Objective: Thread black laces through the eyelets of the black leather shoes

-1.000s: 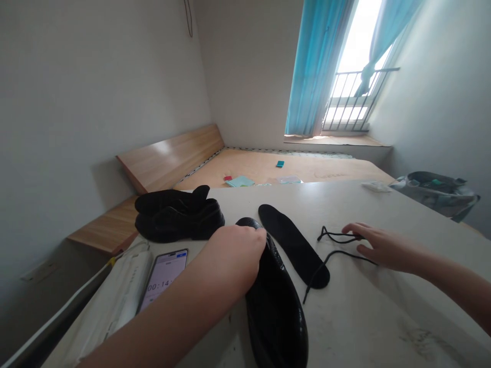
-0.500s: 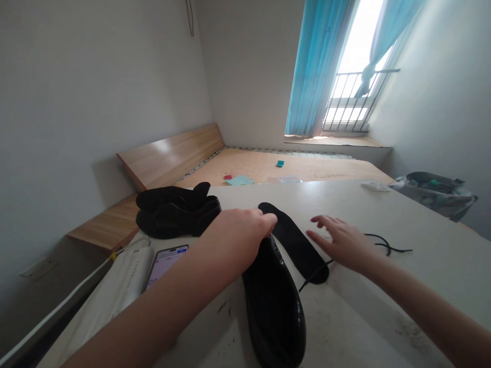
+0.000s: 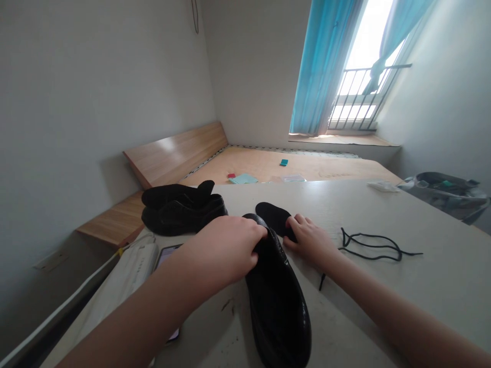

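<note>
A glossy black shoe (image 3: 278, 301) lies on the white table (image 3: 383, 296) with its toe towards me. My left hand (image 3: 226, 248) is closed on the rim of its heel opening. A black insole (image 3: 271, 214) lies just beyond the shoe. My right hand (image 3: 312, 240) rests on the insole's near part, fingers curled over it. A loose black shoelace (image 3: 370, 244) lies to the right of that hand, apart from it. A second black shoe (image 3: 180, 210) sits at the table's far left.
A phone (image 3: 165, 255) and a white power strip (image 3: 130, 271) with its cable lie at the left edge. A bare wooden bed platform (image 3: 299, 168) is behind the table. A grey bin (image 3: 445, 191) stands at the right.
My right hand left the shoelace and moved left onto the insole. The shoelace now lies further right, in a loose loop. My left hand stayed on the shoe's heel.
</note>
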### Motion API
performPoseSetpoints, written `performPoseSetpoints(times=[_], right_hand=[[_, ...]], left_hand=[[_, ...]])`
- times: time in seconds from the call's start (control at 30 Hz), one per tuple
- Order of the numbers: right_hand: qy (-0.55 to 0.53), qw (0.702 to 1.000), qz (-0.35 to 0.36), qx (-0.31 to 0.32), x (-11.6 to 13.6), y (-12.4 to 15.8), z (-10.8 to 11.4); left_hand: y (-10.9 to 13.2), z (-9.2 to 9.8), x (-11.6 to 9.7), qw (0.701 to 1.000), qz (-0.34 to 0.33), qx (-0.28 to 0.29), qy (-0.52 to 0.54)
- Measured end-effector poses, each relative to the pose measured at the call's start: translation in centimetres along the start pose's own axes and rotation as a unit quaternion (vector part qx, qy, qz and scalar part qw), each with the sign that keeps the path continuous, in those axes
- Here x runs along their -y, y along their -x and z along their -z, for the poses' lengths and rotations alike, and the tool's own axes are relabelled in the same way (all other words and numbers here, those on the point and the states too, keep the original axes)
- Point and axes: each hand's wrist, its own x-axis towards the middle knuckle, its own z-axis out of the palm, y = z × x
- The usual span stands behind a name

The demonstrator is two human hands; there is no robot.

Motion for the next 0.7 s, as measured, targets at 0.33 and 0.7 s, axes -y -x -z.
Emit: performPoseSetpoints(times=[0.33, 0.7], right_hand=[[0.055, 0.998, 0.021, -0.020, 0.4, -0.4, -0.8], [-0.097, 0.994, 0.015, -0.046, -1.0, -0.1, -0.3]], left_hand=[[-0.2, 0.2, -0.4, 1.000, 0.011, 0.020, 0.010], [-0.1, 0.1, -0.2, 0.999, 0.007, 0.031, 0.011]])
